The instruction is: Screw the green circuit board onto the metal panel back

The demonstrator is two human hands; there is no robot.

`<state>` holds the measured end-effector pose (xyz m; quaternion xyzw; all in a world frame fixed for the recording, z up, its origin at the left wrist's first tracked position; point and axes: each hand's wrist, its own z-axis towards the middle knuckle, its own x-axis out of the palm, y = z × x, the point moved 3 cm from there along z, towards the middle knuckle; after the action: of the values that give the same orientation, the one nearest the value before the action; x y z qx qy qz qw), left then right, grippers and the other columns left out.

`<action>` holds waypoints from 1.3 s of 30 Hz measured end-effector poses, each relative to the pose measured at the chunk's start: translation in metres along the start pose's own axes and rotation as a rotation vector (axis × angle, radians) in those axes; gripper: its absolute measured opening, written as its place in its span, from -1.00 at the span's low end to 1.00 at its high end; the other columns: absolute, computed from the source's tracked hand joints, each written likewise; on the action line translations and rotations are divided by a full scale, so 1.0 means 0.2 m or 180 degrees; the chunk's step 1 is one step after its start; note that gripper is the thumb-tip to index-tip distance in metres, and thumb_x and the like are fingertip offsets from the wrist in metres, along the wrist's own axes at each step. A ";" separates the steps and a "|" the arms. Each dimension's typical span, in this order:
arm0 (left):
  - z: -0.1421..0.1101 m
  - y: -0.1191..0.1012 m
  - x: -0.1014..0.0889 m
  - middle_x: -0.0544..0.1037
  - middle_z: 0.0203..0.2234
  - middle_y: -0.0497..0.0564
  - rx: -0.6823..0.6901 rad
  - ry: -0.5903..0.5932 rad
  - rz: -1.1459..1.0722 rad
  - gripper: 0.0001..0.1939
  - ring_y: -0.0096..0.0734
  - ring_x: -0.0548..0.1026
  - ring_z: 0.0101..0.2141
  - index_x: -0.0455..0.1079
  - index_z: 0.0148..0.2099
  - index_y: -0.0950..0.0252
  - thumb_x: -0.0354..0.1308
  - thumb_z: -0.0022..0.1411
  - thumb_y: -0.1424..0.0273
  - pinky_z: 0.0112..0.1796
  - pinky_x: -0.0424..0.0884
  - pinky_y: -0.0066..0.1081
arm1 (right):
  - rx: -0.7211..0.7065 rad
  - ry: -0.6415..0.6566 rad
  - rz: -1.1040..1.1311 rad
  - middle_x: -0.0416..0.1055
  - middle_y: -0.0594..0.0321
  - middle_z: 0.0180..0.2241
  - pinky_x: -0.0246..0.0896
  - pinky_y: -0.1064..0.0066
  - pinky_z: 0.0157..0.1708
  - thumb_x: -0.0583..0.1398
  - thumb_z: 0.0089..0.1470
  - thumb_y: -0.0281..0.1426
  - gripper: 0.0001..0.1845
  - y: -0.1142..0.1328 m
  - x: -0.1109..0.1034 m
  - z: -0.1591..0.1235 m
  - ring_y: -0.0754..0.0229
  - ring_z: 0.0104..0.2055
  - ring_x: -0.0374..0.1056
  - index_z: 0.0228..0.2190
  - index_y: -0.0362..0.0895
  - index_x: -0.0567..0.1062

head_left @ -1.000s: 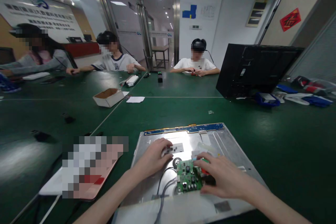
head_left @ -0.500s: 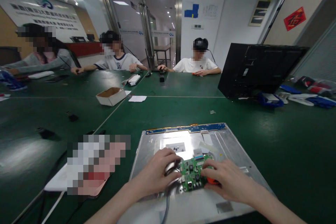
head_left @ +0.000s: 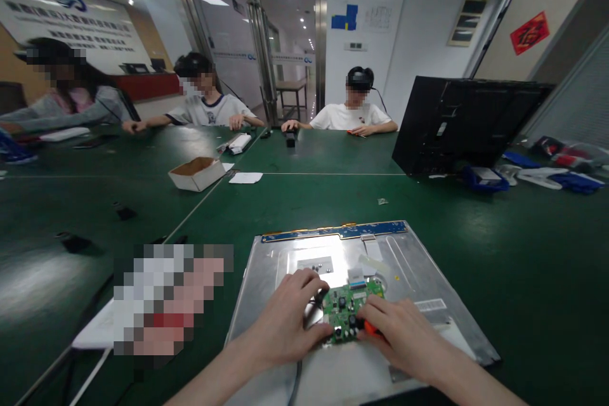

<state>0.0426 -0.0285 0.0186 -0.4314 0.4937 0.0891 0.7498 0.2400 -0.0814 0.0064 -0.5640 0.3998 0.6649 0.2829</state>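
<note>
A small green circuit board (head_left: 349, 311) lies on the silver metal back of a flat display panel (head_left: 419, 273) on the green table. My left hand (head_left: 288, 320) curls its fingers around the board's left edge, over a grey cable (head_left: 295, 387) that runs toward me. My right hand (head_left: 402, 339) is closed on the board's right edge, with something small and orange (head_left: 370, 328) showing under its fingers. A blue strip board (head_left: 333, 232) runs along the panel's far edge.
A black monitor (head_left: 461, 124) stands at the right, with blue and white items (head_left: 537, 177) behind it. An open cardboard box (head_left: 196, 174) and paper (head_left: 245, 177) lie mid-table. Three people sit at the far side. A blurred flat object (head_left: 162, 301) lies to my left.
Both hands have drawn closer to me and tightened on the green board, which has slid nearer along the panel. The far person's hand has reached out to a black object.
</note>
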 end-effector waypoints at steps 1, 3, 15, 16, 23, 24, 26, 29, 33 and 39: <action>0.00 0.00 0.00 0.40 -0.13 0.06 -0.0017 -0.0005 0.0000 -0.61 -0.12 0.38 -0.14 0.34 -0.07 0.21 0.29 0.02 0.39 -0.14 0.35 -0.18 | 0.0005 -0.0015 0.0007 0.47 0.30 -0.30 -0.03 0.41 -0.55 0.24 0.08 -0.47 -0.84 0.00 0.00 0.00 0.16 -0.37 0.44 -0.27 -0.06 0.38; 0.00 -0.01 0.00 0.41 -0.14 0.06 -0.0040 -0.0008 -0.0009 -0.62 -0.13 0.38 -0.14 0.35 -0.08 0.21 0.29 0.01 0.40 -0.13 0.34 -0.18 | 0.0000 -0.0048 0.0068 0.46 0.31 -0.29 -0.02 0.41 -0.55 0.24 0.07 -0.46 -0.83 0.00 0.00 -0.01 0.16 -0.36 0.44 -0.27 -0.05 0.38; -0.02 -0.01 0.00 0.39 -0.09 0.08 -0.0036 0.0027 0.0080 -0.57 -0.09 0.35 -0.10 0.33 -0.02 0.21 0.28 0.02 0.41 -0.08 0.33 -0.12 | -0.0016 0.0019 -0.0089 0.47 0.24 -0.25 0.10 0.41 -0.53 0.23 0.09 -0.47 -0.79 0.01 0.00 0.00 0.12 -0.34 0.46 -0.20 -0.07 0.40; -0.02 -0.01 0.00 0.38 -0.08 0.08 -0.0034 0.0037 0.0082 -0.56 -0.09 0.35 -0.09 0.33 -0.02 0.22 0.29 0.02 0.41 -0.07 0.33 -0.11 | -0.0024 0.0056 -0.0069 0.47 0.24 -0.24 0.13 0.40 -0.52 0.23 0.09 -0.47 -0.79 0.01 0.00 0.00 0.11 -0.34 0.46 -0.19 -0.07 0.41; -0.03 0.01 0.00 0.37 -0.05 0.10 0.0105 0.0086 0.0152 -0.55 -0.07 0.33 -0.05 0.29 0.05 0.22 0.26 0.10 0.33 -0.03 0.30 -0.07 | 0.0172 -0.0082 0.0468 0.43 0.15 -0.03 0.37 0.29 -0.24 0.19 0.15 -0.37 -0.68 -0.13 -0.12 -0.06 0.09 -0.16 0.46 -0.04 -0.04 0.41; -0.03 0.01 0.01 0.37 -0.03 0.10 0.0145 0.0096 0.0174 -0.54 -0.06 0.32 -0.04 0.27 0.07 0.22 0.25 0.12 0.32 -0.02 0.29 -0.05 | 0.0288 -0.0158 0.0466 0.42 0.11 0.00 0.38 0.27 -0.18 0.16 0.17 -0.37 -0.67 -0.18 -0.13 -0.08 0.08 -0.12 0.45 -0.01 -0.07 0.41; -0.03 0.02 0.01 0.36 0.00 0.11 0.0192 0.0132 0.0225 -0.52 -0.04 0.30 -0.01 0.25 0.09 0.21 0.23 0.13 0.33 0.01 0.27 -0.03 | 0.0458 -0.0234 0.0361 0.40 0.08 0.05 0.39 0.23 -0.14 0.10 0.21 -0.35 -0.67 -0.29 -0.12 -0.11 0.06 -0.08 0.45 0.01 -0.09 0.42; -0.03 0.02 0.01 0.34 0.03 0.11 0.0228 0.0184 0.0280 -0.52 -0.04 0.29 0.02 0.23 0.12 0.21 0.20 0.15 0.33 0.04 0.24 -0.03 | 0.0644 -0.0244 0.0041 0.32 0.01 0.14 0.42 0.13 -0.15 0.07 0.22 -0.32 -0.60 -0.40 -0.07 -0.15 -0.02 -0.07 0.45 0.05 -0.14 0.41; -0.02 0.05 -0.01 0.32 0.08 0.13 0.0209 0.0230 0.0326 -0.52 -0.02 0.28 0.06 0.22 0.15 0.19 0.18 0.20 0.27 0.06 0.23 -0.03 | 0.0731 -0.0267 -0.0161 0.31 0.00 0.15 0.46 0.14 -0.22 0.02 0.25 -0.28 -0.58 -0.44 -0.02 -0.16 0.01 -0.14 0.50 0.06 -0.15 0.42; -0.02 0.11 -0.02 0.30 0.11 0.13 0.0153 0.0256 0.0365 -0.50 0.00 0.25 0.09 0.22 0.18 0.17 0.16 0.24 0.20 0.06 0.24 -0.02 | 0.0778 -0.0251 -0.0258 0.31 -0.04 0.15 0.47 0.12 -0.26 -0.01 0.27 -0.27 -0.57 -0.40 0.00 -0.12 0.03 -0.20 0.51 0.05 -0.16 0.42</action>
<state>0.0248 -0.0168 0.0092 -0.3874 0.5493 0.1026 0.7332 0.3192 -0.0592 -0.0116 -0.5144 0.4433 0.6208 0.3917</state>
